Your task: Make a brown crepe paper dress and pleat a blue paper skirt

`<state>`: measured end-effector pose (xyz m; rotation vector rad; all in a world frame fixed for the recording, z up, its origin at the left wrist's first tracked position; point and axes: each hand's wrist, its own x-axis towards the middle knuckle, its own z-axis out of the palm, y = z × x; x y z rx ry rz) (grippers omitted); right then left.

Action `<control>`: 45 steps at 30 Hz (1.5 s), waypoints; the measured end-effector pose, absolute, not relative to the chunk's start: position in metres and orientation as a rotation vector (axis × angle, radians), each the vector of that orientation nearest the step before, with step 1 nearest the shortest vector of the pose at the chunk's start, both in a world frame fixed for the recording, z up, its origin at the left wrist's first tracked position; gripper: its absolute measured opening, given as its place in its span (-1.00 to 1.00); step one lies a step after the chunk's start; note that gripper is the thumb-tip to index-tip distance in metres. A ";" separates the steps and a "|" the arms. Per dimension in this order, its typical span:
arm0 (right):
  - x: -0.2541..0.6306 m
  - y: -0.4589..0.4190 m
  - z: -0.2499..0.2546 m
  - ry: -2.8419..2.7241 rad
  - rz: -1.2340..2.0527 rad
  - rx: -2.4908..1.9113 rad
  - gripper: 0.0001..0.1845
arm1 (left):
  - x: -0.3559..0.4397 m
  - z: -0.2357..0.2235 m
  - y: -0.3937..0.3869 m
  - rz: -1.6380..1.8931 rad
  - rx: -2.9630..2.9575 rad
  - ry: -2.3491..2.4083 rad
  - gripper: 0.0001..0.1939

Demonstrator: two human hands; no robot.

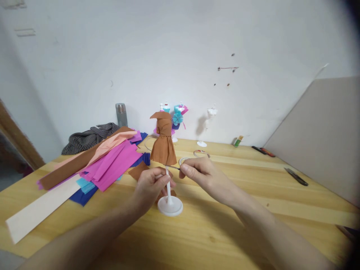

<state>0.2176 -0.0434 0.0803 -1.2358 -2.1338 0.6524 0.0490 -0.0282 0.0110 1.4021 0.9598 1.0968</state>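
A small brown paper dress (pixel 163 144) hangs on a doll-sized mannequin with a white stand (pixel 170 206), upright on the wooden table. My left hand (pixel 153 183) is closed around the thin post below the skirt. Held in my right hand (pixel 198 170) is a pair of scissors (pixel 173 167) with a pale loop handle. Their thin dark blades reach left to the skirt's hem; I cannot tell whether they touch it. Brown paper pieces (pixel 137 171) lie behind and below my left hand, partly covered by it.
Coloured crepe paper (pixel 115 161) and a striped cloth (pixel 87 138) are heaped on the left. Behind stand a flask (pixel 121 114), dressed mannequins (pixel 177 118) and a bare white one (pixel 212 112). A glue stick (pixel 238 141) and a dark cutter (pixel 296 177) lie right.
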 end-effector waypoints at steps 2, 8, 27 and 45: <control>0.218 -0.043 0.080 -2.133 0.653 -1.231 -0.55 | 0.049 0.012 -0.028 1.093 1.407 0.969 -0.83; 0.217 -0.042 0.078 -2.124 0.662 -1.243 -0.56 | 0.049 0.013 -0.029 1.085 1.426 0.966 -0.82; 0.221 -0.041 0.075 -2.141 0.743 -1.190 -0.58 | 0.050 0.013 -0.029 1.100 1.375 0.959 -0.82; 0.219 -0.040 0.075 -2.102 0.709 -1.217 -0.57 | 0.049 0.010 -0.029 1.099 1.406 0.961 -0.83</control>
